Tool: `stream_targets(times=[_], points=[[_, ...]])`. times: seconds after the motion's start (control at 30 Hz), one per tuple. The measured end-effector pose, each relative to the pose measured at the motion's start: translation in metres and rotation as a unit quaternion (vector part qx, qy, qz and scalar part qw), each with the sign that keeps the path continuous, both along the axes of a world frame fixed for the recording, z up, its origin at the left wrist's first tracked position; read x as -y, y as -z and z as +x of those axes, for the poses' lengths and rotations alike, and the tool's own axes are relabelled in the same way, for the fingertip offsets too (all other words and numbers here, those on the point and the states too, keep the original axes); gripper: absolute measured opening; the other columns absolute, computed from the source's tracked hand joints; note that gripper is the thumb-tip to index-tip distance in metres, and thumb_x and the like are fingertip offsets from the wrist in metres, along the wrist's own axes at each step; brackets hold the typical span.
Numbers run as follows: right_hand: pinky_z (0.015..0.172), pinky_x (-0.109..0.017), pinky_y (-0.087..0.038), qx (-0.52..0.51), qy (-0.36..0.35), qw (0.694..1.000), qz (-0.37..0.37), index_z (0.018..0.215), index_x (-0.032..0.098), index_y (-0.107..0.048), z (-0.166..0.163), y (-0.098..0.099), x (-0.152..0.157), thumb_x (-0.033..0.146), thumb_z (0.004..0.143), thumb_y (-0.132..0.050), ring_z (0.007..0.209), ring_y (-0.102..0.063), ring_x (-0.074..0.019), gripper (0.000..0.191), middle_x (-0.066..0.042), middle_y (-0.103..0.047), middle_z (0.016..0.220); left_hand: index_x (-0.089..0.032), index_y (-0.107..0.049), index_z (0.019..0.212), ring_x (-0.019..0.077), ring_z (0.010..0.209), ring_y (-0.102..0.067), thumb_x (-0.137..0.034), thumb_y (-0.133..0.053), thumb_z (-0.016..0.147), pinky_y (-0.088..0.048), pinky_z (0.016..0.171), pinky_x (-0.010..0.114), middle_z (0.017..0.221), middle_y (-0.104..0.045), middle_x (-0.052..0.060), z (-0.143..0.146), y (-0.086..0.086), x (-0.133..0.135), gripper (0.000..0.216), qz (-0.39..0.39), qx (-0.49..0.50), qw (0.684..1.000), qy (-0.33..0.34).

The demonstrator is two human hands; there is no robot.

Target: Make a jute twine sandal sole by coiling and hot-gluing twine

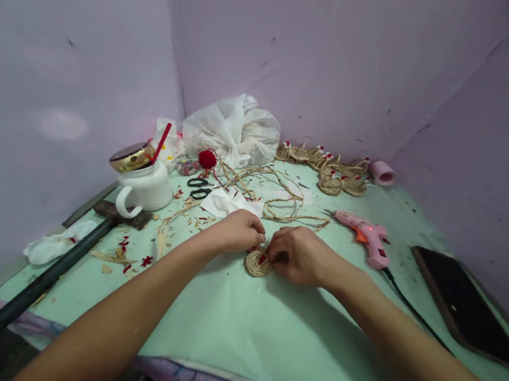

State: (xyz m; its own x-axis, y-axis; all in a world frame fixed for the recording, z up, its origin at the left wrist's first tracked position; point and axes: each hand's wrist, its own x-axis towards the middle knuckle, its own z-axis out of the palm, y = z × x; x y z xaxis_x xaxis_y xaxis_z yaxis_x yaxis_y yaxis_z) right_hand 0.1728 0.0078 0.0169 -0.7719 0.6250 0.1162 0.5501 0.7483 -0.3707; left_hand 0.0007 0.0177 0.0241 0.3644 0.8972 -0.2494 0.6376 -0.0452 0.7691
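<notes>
A small flat coil of straw-coloured braided cord point(257, 267) lies on the table in front of me, with a bit of red at its upper right. My left hand point(241, 230) is just above the coil, its fingers pinched together; what they hold is hidden. Against the coil's right edge, my right hand point(297, 257) is curled closed. Something dark point(282, 257) shows between its fingers, too small to name. Loose braided cord point(280, 217) trails over the table behind both hands, near a crumpled white paper point(228, 203).
A pink glue gun point(369, 238) and a phone point(471, 309) lie at right. Finished-looking coil pieces point(341, 177) and a pink roll point(383, 173) line the wall. Scissors point(199, 188), red yarn point(207, 158), a plastic bag point(235, 131), a white mug point(147, 188) and a hammer point(75, 240) stand beyond.
</notes>
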Motion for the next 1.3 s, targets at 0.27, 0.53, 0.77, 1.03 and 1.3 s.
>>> stream_targets(times=[0.27, 0.53, 0.77, 1.03, 1.3], points=[[0.072, -0.031, -0.043, -0.031, 0.031, 0.999, 0.032, 0.062, 0.019, -0.069, -0.001, 0.005, 0.009, 0.003, 0.055, -0.053, 0.068, -0.057, -0.0190, 0.024, -0.003, -0.067, 0.063, -0.013, -0.069, 0.075, 0.0156, 0.063, -0.059, -0.015, -0.051, 0.064, -0.039, 0.055, 0.022, 0.065, -0.067, 0.002, 0.004, -0.001, 0.004, 0.021, 0.057, -0.043, 0.997, -0.003], [0.089, -0.041, -0.042, -0.109, 0.074, 0.991, 0.035, 0.088, 0.017, -0.062, 0.020, 0.013, 0.024, 0.015, 0.071, -0.061, 0.109, -0.050, -0.0263, 0.017, -0.015, -0.053, 0.120, -0.016, -0.069, 0.078, 0.0157, 0.068, -0.059, -0.017, -0.050, 0.066, -0.040, 0.058, 0.022, 0.071, -0.068, 0.001, 0.006, -0.001, 0.011, 0.022, 0.096, -0.082, 0.992, 0.026], [0.081, -0.035, -0.047, -0.257, 0.292, 0.921, 0.002, 0.086, 0.018, -0.062, 0.044, 0.012, 0.014, 0.027, 0.078, -0.051, 0.091, -0.060, -0.0211, 0.016, -0.009, -0.064, 0.098, -0.017, -0.065, 0.091, 0.0225, 0.080, -0.060, -0.034, -0.051, 0.071, -0.044, 0.066, 0.030, 0.087, -0.066, 0.008, 0.012, 0.001, 0.021, 0.030, 0.117, -0.138, 0.984, 0.000], [0.057, -0.028, -0.043, -0.148, 0.432, 0.887, -0.069, 0.076, 0.019, -0.070, 0.060, 0.027, 0.003, 0.027, 0.072, -0.054, 0.066, -0.063, -0.0198, 0.018, -0.003, -0.071, 0.072, -0.017, -0.062, 0.083, 0.0292, 0.093, -0.055, -0.031, -0.053, 0.067, -0.043, 0.078, 0.041, 0.096, -0.059, 0.012, 0.036, 0.002, 0.042, 0.023, 0.219, -0.276, 0.935, 0.022], [0.063, -0.034, -0.041, -0.075, 0.579, 0.812, -0.002, 0.097, 0.021, -0.067, 0.082, -0.002, 0.002, 0.042, 0.082, -0.046, 0.084, -0.064, -0.0276, 0.034, -0.009, -0.070, 0.091, -0.017, -0.062, 0.075, 0.0247, 0.078, -0.058, -0.020, -0.051, 0.064, -0.043, 0.073, 0.037, 0.080, -0.061, 0.009, 0.034, 0.006, 0.038, 0.016, 0.267, -0.272, 0.924, 0.031]])
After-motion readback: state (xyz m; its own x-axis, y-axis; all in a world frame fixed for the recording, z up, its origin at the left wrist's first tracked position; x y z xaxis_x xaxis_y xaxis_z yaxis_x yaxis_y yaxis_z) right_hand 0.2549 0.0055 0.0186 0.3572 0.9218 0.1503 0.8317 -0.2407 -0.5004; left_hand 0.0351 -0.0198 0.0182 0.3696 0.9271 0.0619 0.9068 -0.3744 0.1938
